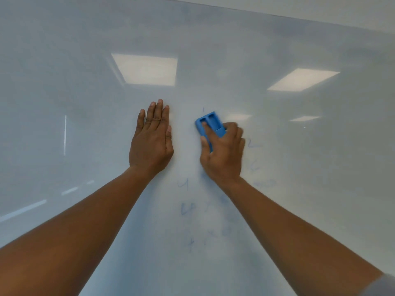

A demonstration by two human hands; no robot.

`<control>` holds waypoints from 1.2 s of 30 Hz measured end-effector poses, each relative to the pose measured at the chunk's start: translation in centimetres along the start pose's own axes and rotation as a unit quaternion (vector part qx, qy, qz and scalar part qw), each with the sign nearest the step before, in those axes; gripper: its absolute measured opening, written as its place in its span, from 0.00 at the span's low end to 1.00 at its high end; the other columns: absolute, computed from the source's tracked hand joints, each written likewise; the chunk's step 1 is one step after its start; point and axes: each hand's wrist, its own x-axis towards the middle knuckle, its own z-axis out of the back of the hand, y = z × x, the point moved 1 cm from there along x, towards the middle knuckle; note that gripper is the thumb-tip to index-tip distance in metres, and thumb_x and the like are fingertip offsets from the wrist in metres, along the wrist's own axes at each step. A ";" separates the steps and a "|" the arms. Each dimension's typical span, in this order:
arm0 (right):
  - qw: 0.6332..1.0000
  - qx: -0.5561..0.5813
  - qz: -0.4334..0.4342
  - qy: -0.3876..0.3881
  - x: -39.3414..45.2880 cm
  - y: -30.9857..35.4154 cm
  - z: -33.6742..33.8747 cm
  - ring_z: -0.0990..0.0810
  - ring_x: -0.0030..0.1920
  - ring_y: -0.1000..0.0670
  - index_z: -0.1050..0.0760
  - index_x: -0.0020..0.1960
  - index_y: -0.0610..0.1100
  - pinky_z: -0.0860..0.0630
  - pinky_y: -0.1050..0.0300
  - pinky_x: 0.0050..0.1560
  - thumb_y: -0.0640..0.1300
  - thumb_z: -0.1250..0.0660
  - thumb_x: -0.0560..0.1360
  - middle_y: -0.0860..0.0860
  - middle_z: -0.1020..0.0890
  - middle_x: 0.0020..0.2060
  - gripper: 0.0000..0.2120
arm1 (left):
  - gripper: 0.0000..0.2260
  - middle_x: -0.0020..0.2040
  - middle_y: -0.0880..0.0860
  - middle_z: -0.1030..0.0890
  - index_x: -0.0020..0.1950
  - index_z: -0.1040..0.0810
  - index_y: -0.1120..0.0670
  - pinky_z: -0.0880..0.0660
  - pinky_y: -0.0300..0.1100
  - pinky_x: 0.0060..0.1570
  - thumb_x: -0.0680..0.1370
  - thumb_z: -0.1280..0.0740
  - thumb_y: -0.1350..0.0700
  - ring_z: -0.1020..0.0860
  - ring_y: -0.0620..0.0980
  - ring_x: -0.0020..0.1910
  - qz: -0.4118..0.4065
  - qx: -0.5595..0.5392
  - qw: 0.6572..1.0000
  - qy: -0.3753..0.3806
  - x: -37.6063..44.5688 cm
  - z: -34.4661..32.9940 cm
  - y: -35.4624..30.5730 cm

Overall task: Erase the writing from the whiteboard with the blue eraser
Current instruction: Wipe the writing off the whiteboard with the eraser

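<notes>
So the blue eraser [210, 124] is pressed flat against the whiteboard [85, 103], roughly mid-view and a bit right of center. My right hand [222, 152] is wrapped around it: index finger laid along the top ridge, thumb on its left edge, the rest curled over the right side. The hand covers the eraser's lower half and is a little blurred, so I can't make out exactly where those outer fingers sit.

My left hand [151, 139] is just beside it, palm flat on the board, fingers straight and close together, holding nothing.

The writing [188, 208] is faint blue marker, mostly below and to the right of the eraser. I can pick out what look like a couple of 4s, the rest is too smudgy to read.

The board is glossy and reflects ceiling light panels [147, 69]. A strip of plain wall [320, 7] shows above its top edge. A bit of grey sleeve [382, 285] is cut off in the bottom right corner.
</notes>
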 end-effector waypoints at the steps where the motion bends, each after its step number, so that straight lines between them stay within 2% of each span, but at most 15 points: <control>1: 0.999 0.001 0.028 0.019 -0.9 0.6 0.0 0.29 0.49 0.39 0.23 0.64 0.49 0.30 0.46 0.46 0.49 0.35 0.75 0.40 0.27 0.52 0.18 | 0.24 0.81 0.55 0.47 0.80 0.47 0.58 0.58 0.46 0.78 0.84 0.54 0.53 0.51 0.51 0.80 0.000 0.002 1.000 0.001 0.0 0.0 0.0; 4: 0.997 0.000 0.059 0.048 -1.9 0.6 0.4 0.29 0.49 0.41 0.23 0.64 0.48 0.28 0.46 0.45 0.48 0.35 0.75 0.41 0.27 0.52 0.18 | 0.25 0.81 0.55 0.47 0.80 0.47 0.58 0.58 0.46 0.78 0.84 0.54 0.53 0.51 0.51 0.80 0.001 0.006 1.000 0.005 -0.2 0.0 0.0; 7: 1.000 -0.010 -0.019 0.010 -0.3 -2.1 1.1 0.29 0.49 0.38 0.22 0.63 0.48 0.30 0.46 0.46 0.47 0.34 0.74 0.40 0.27 0.51 0.18 | 0.24 0.80 0.55 0.46 0.80 0.46 0.59 0.58 0.47 0.78 0.84 0.53 0.53 0.50 0.51 0.80 0.004 0.005 1.000 0.001 -0.4 0.1 0.0; 10: 0.994 -0.026 -0.105 -0.016 2.4 -5.5 1.9 0.30 0.53 0.39 0.22 0.64 0.48 0.29 0.44 0.49 0.47 0.33 0.76 0.40 0.29 0.53 0.17 | 0.24 0.80 0.55 0.46 0.80 0.46 0.59 0.58 0.47 0.78 0.83 0.54 0.53 0.50 0.51 0.80 0.009 0.006 1.000 0.000 -0.5 0.0 -0.2; 14: 0.991 -0.024 -0.129 -0.016 5.6 -5.0 1.3 0.32 0.56 0.41 0.25 0.67 0.48 0.31 0.46 0.53 0.48 0.35 0.78 0.41 0.31 0.56 0.18 | 0.25 0.80 0.55 0.46 0.80 0.47 0.59 0.57 0.48 0.78 0.83 0.54 0.54 0.50 0.51 0.80 0.013 0.011 1.000 0.003 -0.5 -0.1 -0.4; 17: 0.994 0.002 -0.113 -0.013 6.8 -2.1 0.2 0.32 0.55 0.40 0.24 0.66 0.48 0.30 0.46 0.52 0.48 0.34 0.77 0.41 0.30 0.56 0.18 | 0.24 0.80 0.55 0.46 0.80 0.47 0.59 0.56 0.48 0.78 0.84 0.53 0.54 0.50 0.51 0.80 0.014 0.016 1.000 0.004 -0.4 -0.1 -0.3; 21: 1.000 0.025 0.008 0.009 4.6 2.4 -0.8 0.30 0.50 0.38 0.22 0.62 0.48 0.29 0.45 0.46 0.47 0.33 0.74 0.39 0.28 0.52 0.17 | 0.24 0.80 0.55 0.45 0.80 0.46 0.59 0.55 0.47 0.78 0.84 0.54 0.53 0.50 0.51 0.80 0.016 0.016 1.000 0.005 -0.5 -0.1 -0.1; 24: 0.996 0.018 0.077 0.045 1.9 3.1 -0.6 0.30 0.50 0.41 0.23 0.64 0.50 0.29 0.46 0.46 0.48 0.33 0.75 0.41 0.28 0.52 0.18 | 0.25 0.80 0.55 0.46 0.80 0.47 0.58 0.54 0.47 0.78 0.83 0.54 0.52 0.51 0.49 0.80 0.015 0.013 1.000 0.015 -0.7 -0.2 0.0; 26: 0.997 0.015 0.068 0.044 1.6 2.2 -0.4 0.30 0.49 0.42 0.23 0.64 0.50 0.28 0.46 0.45 0.48 0.34 0.75 0.42 0.28 0.52 0.17 | 0.25 0.81 0.54 0.47 0.80 0.47 0.57 0.54 0.47 0.78 0.83 0.55 0.52 0.51 0.48 0.80 0.012 0.010 1.000 0.019 -0.8 -0.2 0.1; 31: 0.998 0.013 -0.061 -0.007 6.1 -0.3 -0.3 0.31 0.51 0.41 0.22 0.63 0.48 0.32 0.49 0.47 0.46 0.32 0.75 0.41 0.29 0.52 0.17 | 0.25 0.80 0.53 0.45 0.80 0.45 0.58 0.53 0.46 0.78 0.83 0.54 0.52 0.49 0.49 0.80 0.008 0.007 1.000 0.012 -0.8 0.1 0.1; 36: 0.998 0.026 -0.056 -0.010 8.7 1.3 -1.1 0.32 0.52 0.42 0.23 0.64 0.48 0.30 0.48 0.49 0.47 0.32 0.75 0.42 0.29 0.53 0.17 | 0.25 0.80 0.54 0.45 0.79 0.45 0.59 0.53 0.47 0.78 0.83 0.53 0.53 0.48 0.50 0.80 0.012 0.015 1.000 0.007 -0.6 -0.1 -0.1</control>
